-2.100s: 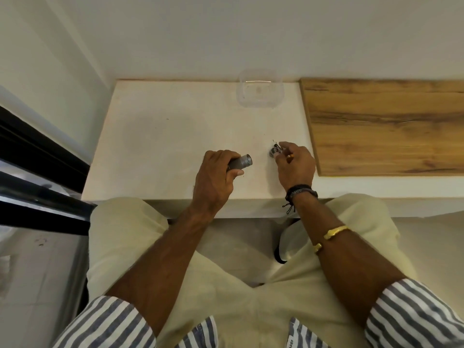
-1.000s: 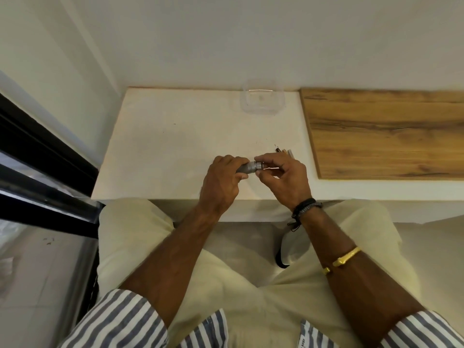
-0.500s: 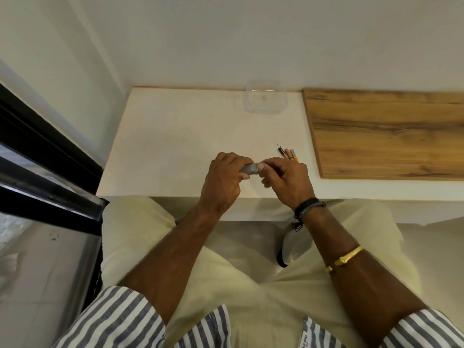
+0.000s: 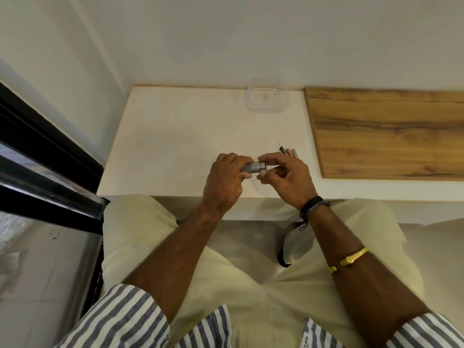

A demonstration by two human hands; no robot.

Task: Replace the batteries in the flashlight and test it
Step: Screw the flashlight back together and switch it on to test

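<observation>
My left hand (image 4: 224, 179) grips a small grey flashlight (image 4: 252, 167) lying sideways over the white table (image 4: 175, 136), near its front edge. Most of the body is hidden in my fist; only the right end shows. My right hand (image 4: 286, 177) pinches that end, a cap piece (image 4: 263, 166), between thumb and fingertips. Several small batteries (image 4: 288, 152) lie on the table just behind my right hand, partly hidden by its fingers.
A clear plastic container (image 4: 267, 99) stands at the back of the table against the wall. A wooden board (image 4: 391, 131) covers the surface to the right. A black window frame (image 4: 37, 151) runs along the left. My lap is below the table edge.
My right hand left the spot beside the batteries and came to the flashlight's end with a small part. It now pinches that end, its fingers slightly more spread than half a second ago.
</observation>
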